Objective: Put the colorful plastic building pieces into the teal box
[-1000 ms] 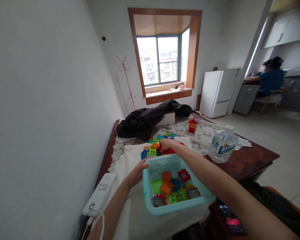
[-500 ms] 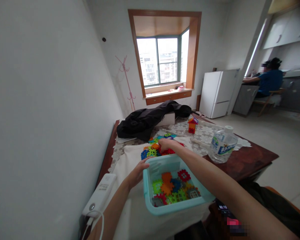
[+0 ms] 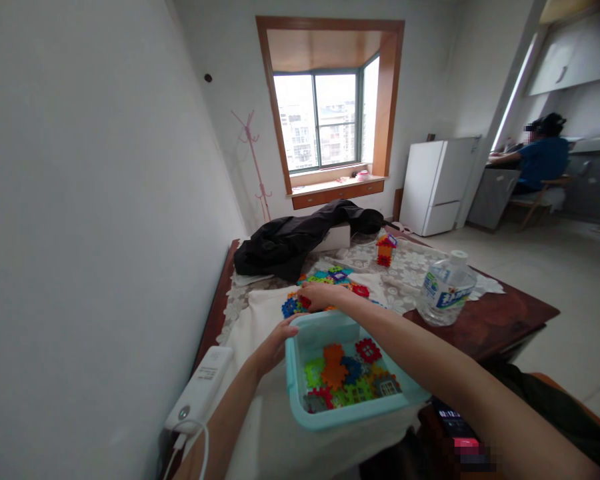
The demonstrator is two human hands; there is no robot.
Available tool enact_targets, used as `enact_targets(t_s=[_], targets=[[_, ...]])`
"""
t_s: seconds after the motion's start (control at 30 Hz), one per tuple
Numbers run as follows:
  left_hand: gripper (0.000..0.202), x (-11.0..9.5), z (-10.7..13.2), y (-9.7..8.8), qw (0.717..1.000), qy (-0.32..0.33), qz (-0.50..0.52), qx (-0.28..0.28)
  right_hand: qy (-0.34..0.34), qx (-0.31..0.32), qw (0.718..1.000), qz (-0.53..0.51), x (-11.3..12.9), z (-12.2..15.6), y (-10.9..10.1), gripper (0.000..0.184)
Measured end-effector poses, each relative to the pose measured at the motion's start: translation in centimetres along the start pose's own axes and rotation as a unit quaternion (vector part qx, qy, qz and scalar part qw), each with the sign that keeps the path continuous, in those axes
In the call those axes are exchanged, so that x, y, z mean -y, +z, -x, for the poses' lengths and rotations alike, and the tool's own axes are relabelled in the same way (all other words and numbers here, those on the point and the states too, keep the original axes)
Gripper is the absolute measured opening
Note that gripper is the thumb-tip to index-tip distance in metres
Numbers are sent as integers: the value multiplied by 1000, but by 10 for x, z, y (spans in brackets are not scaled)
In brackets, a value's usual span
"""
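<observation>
My left hand grips the far left corner of a light-blue plastic bin, its thumb along the rim. Inside the bin lie interlocking plastic building blocks in orange, green, red, blue and grey. My right arm reaches over the bin's right side. Beyond the far rim, my right hand is down in a pile of similar colourful blocks, fingers bent around a red building block. The fingertips are partly hidden. A small house built of blocks stands farther back on the table.
A large clear bottle stands right of the bin on the lace-covered table. Black cloth lies over a white box at the back. A white power strip sits by the left wall. Another person sits far right.
My right hand has moved left across the block pile, and a red block now shows under its fingers. My left hand and the bin have stayed put.
</observation>
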State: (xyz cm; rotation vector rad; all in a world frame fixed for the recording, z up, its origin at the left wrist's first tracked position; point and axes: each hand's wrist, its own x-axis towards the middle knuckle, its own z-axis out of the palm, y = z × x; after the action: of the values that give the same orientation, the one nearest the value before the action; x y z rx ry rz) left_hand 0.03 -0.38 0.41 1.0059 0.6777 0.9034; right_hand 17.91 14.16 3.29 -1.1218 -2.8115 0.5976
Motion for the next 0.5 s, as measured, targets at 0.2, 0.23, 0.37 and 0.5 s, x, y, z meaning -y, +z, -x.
enact_targets(t_s=[0.2,0.23,0.37,0.5], targets=[[53,3,-1,-3,1000,-1,9,0,32,-6,998,58,-5,3,-7,56],[53,3,-1,-4,1000,0,9,2,35,-8,998,58,-6,4,-9,54],[56,2,-1,-3,1000,1,11,5,40,-36,998,43,-14,6,-21,34],[57,3,-1,-4,1000,3,11,3,46,-95,994,1,-20,9,-34,24]])
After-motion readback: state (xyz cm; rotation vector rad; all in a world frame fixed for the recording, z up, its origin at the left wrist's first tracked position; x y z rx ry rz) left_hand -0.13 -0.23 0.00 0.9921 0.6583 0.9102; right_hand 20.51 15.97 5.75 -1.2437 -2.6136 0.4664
